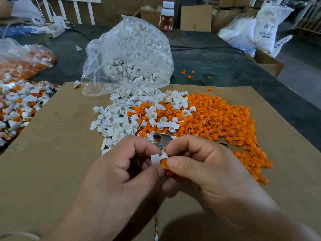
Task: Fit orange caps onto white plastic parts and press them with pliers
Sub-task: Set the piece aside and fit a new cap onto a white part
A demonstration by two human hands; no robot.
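**Cap meeting one white part; pliers step not yet done**

Progress: mid-run, on the fitting step of one piece. The left hand [121, 171] is curled and pinches a white part [155, 158] between thumb and forefinger. The right hand [205, 171] is also curled and pinches an orange cap [164, 164] at its fingertips. Cap and part touch, held above the near middle of the cardboard sheet [52, 171]. I cannot tell whether the cap is fully seated.

The pliers [162, 139] lie on the sheet just behind the hands, partly hidden and in neither hand. My judgement is that pressing this piece is yet to come.

Done: a heap of joined pieces [19, 105], white with orange showing, lies off the sheet's left edge.

Left: a pile of white parts [119, 119] sits at the middle of the sheet, and a larger pile of orange caps [220, 119] spreads toward the right edge. A clear bag [132, 54] at the far edge holds many more white parts. A great deal of the work remains.

Look of the piece: the white part is small, with a flat tab on one side and a round socket. The cap is a small, bright orange, round button.
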